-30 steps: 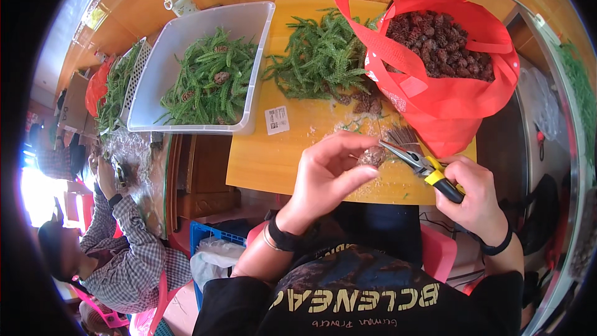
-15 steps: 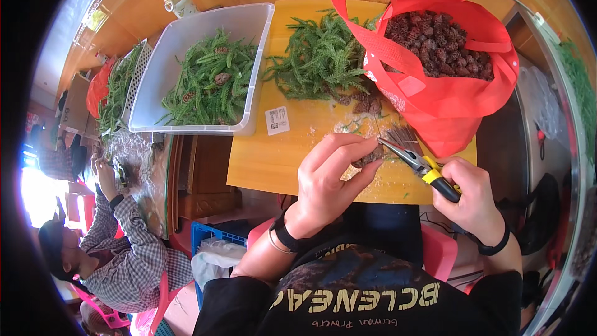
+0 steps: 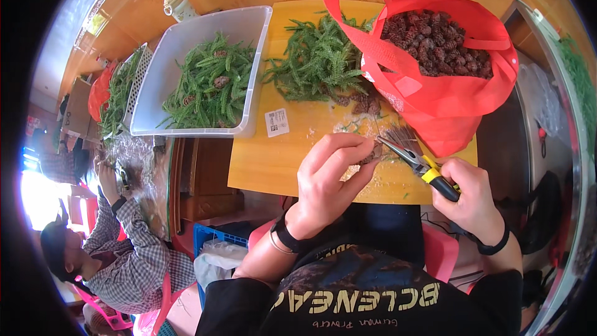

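Note:
My left hand (image 3: 333, 177) pinches a brown pine cone (image 3: 371, 154) above the front of the yellow table; fingers cover much of the cone. In my right hand (image 3: 466, 190) are pliers (image 3: 420, 165) with yellow and black handles, their jaw tips reaching my left fingertips at the cone. A thin wire (image 3: 377, 126) stands up by the jaws. Just behind the pliers lies a bundle of thin dark wires (image 3: 405, 137). A few loose pine cones (image 3: 365, 104) rest farther back, beside the red bag.
A red bag (image 3: 444, 102) full of pine cones stands at the right. Green sprigs (image 3: 320, 62) are heaped mid-table. To the left is a clear bin (image 3: 245, 126) holding sprigs with cones. A white label (image 3: 277, 122) lies nearby. Another person (image 3: 134, 261) works at far left.
Both hands stay nearly in place, the pliers' tips still at the pine cone. The view has shifted very slightly.

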A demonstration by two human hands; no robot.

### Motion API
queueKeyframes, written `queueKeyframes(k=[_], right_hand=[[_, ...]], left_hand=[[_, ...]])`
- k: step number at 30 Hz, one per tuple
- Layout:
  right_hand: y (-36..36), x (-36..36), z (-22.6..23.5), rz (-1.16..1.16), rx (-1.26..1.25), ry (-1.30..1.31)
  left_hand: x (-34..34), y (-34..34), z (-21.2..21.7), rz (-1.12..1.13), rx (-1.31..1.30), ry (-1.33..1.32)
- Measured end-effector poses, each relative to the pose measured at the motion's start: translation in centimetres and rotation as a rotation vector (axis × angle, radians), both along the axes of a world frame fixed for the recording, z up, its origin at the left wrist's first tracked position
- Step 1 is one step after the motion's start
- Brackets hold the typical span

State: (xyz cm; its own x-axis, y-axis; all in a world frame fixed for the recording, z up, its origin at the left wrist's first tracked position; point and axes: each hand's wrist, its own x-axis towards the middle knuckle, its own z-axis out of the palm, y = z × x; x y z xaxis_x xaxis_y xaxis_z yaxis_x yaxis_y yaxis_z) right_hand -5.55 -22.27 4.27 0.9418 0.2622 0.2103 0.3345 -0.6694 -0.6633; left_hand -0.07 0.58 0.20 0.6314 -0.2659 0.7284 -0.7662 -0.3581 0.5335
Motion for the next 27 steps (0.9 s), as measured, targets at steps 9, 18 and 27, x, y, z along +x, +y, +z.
queueKeyframes(k=[9,18,27], right_hand=[[-0.3,0.1,0.0,0.007,-0.021,-0.002],[-0.3,0.1,-0.1,0.013,-0.015,0.015],[-0.5,0.0,-0.5,0.044,0.088,0.05]], left_hand=[[0.0,0.4,-0.4,-0.455,-0.652,1.081],[0.0,-0.6,-0.6,-0.012,-0.121,0.123],[0.1,-0.5,-0.4,0.072,-0.071,-0.066]])
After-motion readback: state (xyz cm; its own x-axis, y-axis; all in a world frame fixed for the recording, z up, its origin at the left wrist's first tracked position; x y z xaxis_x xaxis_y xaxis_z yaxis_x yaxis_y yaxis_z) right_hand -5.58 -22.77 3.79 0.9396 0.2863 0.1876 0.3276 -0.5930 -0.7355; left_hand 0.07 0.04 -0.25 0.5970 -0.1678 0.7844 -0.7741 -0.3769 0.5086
